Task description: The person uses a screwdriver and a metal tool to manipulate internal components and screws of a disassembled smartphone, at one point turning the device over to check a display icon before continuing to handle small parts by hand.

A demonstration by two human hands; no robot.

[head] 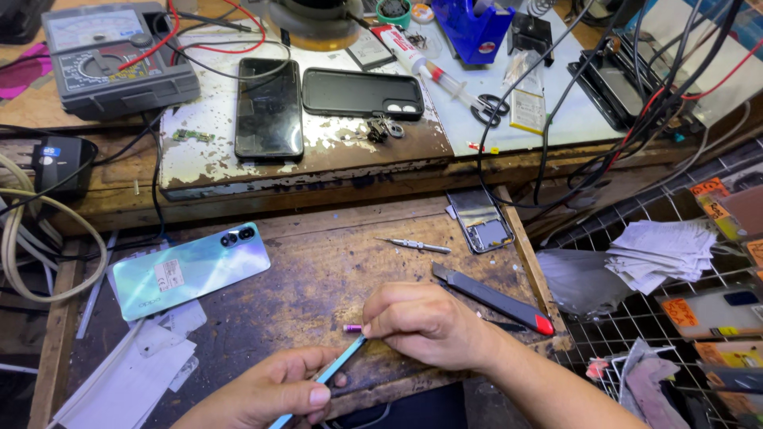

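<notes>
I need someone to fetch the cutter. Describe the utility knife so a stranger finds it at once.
Start at the worn wooden lower bench. Just beyond the right hand, toward the bench's right edge, lies the long dark grey utility knife, set diagonally. Its red end cap sets it apart from the small silver screwdriver above it.

Place: phone repair workshop.
Worktop (pixel 318 262): scarred, stained wood, with a raised shelf (pixel 318 159) of flaking white paint beyond the fingers.
Meter: analogue multimeter (pixel 111 56) with red and black leads, far up-left of the fingers.
Phones: one lying back-up (pixel 191 270) left of the fingers; another, screen dark (pixel 269 107), beside a black case (pixel 362 93) on the shelf.
Parts: bare phone frame (pixel 481 221) and loose circuit strip (pixel 193 136).
Tools: small screwdriver (pixel 415 245) just above the fingers, utility knife (pixel 493 299) to their right.
Wiring: tangled cables (pixel 636 95) far right.
</notes>
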